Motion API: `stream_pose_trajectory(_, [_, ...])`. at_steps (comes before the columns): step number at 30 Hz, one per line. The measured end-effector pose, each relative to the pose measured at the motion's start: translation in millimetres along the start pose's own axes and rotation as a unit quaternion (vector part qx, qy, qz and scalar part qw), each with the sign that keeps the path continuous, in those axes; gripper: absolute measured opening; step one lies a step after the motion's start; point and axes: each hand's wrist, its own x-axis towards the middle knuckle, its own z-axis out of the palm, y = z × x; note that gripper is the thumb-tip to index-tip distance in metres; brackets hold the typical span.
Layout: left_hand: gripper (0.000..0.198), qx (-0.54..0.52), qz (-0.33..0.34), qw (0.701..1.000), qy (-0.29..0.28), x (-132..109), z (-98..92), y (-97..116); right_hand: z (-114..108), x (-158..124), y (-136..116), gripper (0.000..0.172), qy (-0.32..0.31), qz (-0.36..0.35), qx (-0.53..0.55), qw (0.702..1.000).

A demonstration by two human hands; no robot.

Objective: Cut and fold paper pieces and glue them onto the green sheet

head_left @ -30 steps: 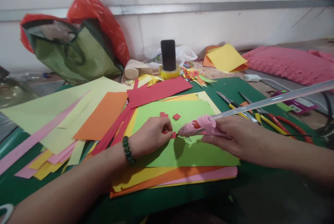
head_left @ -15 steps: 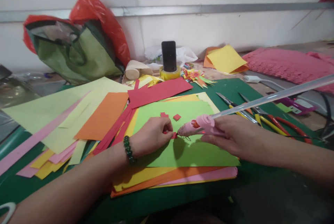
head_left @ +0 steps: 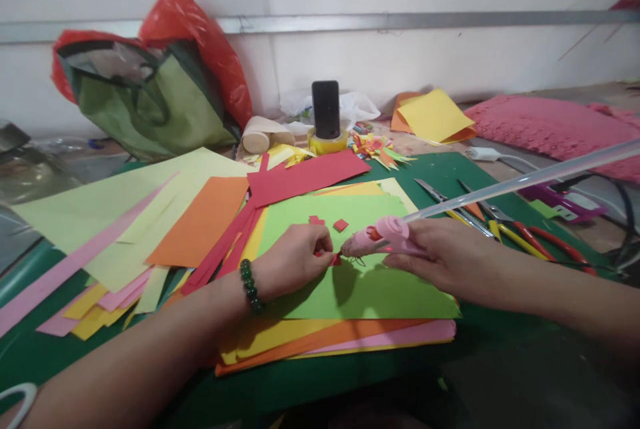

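Observation:
My left hand [head_left: 293,259], with a green bead bracelet at the wrist, pinches a small red paper piece [head_left: 335,259] over a light green sheet [head_left: 365,289]. My right hand [head_left: 445,255] grips a pink glue gun [head_left: 383,240]. Its nozzle touches the red piece. A long clear glue stick [head_left: 525,182] sticks out behind the gun to the right. Two more small red squares [head_left: 341,224] lie on the green sheet just beyond my fingers.
Coloured paper sheets [head_left: 200,215] spread over a green cutting mat [head_left: 445,169]. Scissors and cutters [head_left: 480,212] lie to the right. A phone [head_left: 325,109] stands on a yellow tape roll at the back, near a green and red bag [head_left: 150,102]. Pink material [head_left: 555,125] lies far right.
Hardly anything has moved. The glue gun's nozzle has stayed against the red piece, and both hands hold their places; the view has shifted slightly.

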Motion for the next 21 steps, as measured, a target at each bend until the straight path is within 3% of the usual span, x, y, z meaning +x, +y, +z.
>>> stream_pose_trajectory(21, [0.009, -0.014, 0.002, 1.0, -0.004, -0.3, 0.9, -2.5, -1.4, -0.1, -4.1, 0.031, -0.015, 0.011, 0.007, 1.0])
